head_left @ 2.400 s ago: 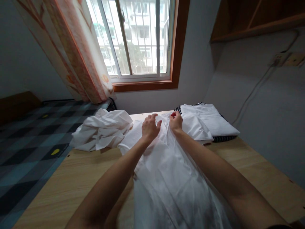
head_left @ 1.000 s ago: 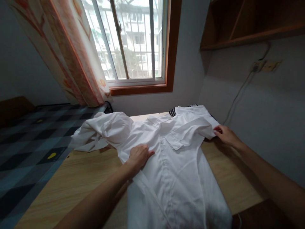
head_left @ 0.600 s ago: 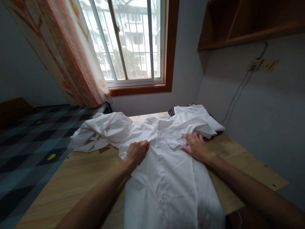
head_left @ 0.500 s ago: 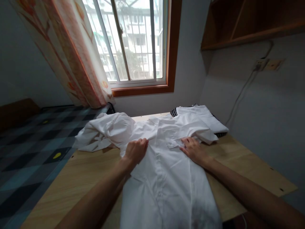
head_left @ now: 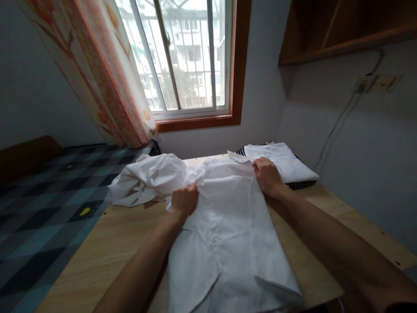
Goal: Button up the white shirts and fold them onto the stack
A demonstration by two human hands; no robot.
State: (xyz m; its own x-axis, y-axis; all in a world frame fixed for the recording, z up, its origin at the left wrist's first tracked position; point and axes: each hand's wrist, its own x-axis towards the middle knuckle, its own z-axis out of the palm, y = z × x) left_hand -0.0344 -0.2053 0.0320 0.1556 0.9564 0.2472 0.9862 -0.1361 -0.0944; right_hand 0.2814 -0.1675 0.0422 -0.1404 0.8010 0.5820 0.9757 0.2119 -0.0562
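A white button-up shirt (head_left: 224,217) lies lengthwise before me on the wooden table, its near end at the bottom of the view. My left hand (head_left: 185,200) is closed on the cloth at the shirt's left edge, about halfway up. Higher up, my right hand (head_left: 267,176) pinches the fabric at the far right corner, beside a slightly raised flap. On this right side the cloth now lies folded inward, with a fairly straight edge. Bunched white cloth (head_left: 150,178) is heaped beyond my left hand; where it joins the shirt is partly hidden by folds.
A folded stack of white and black-striped clothes (head_left: 282,163) sits at the table's far right corner. The wooden table (head_left: 107,248) borders a bed with checked bedding (head_left: 42,208) on the left. Behind are a curtain (head_left: 120,87) and a window (head_left: 192,65); a shelf (head_left: 342,43) hangs upper right.
My right hand has moved from the shirt's pocket area up to its far right corner. The sleeve that spread to the right is folded out of sight. My left hand stays near its place.
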